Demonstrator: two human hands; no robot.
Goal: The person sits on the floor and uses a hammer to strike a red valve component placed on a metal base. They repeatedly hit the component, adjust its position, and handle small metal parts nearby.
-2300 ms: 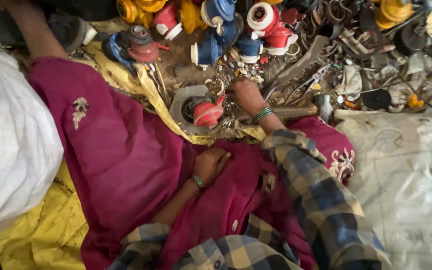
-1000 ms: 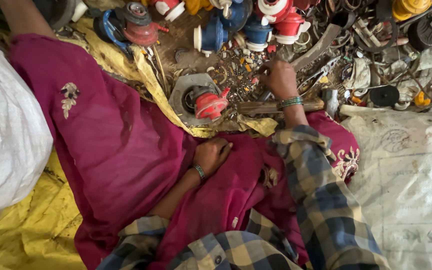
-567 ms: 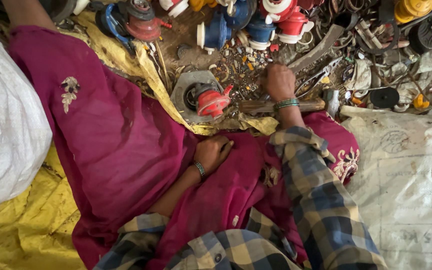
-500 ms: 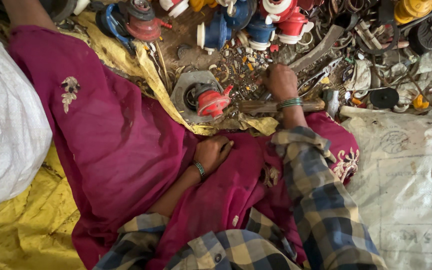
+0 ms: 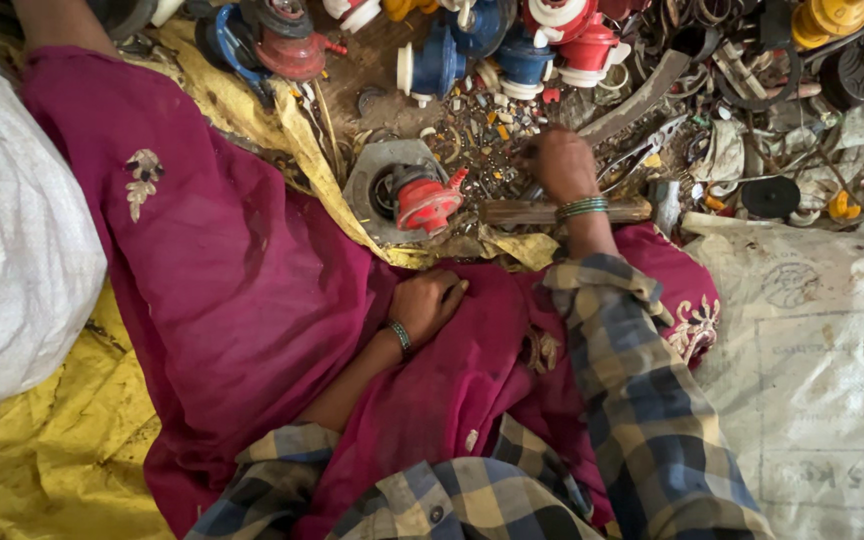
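My right hand (image 5: pixel 562 165) reaches forward with its fingers curled down into a scatter of small metal bits (image 5: pixel 487 130); whether it grips any is hidden. Its wrist, with green bangles, lies over a wooden handle (image 5: pixel 512 212). To its left, a red regulator (image 5: pixel 424 202) sits on a grey metal housing (image 5: pixel 372 180). My left hand (image 5: pixel 430 303) rests loosely on the magenta cloth (image 5: pixel 242 300) over my lap and holds nothing.
Blue and red regulator bodies (image 5: pixel 512 45) line the far edge, with yellow parts (image 5: pixel 827 18) and tangled scrap metal (image 5: pixel 752 110) at the back right. A white sack (image 5: pixel 12 240) lies at the left, a printed sack (image 5: pixel 822 350) at the right. Another person's arm (image 5: pixel 57 22) shows at the top left.
My right hand has moved right, away from the red regulator and into the small metal bits. My left hand stays on the cloth.
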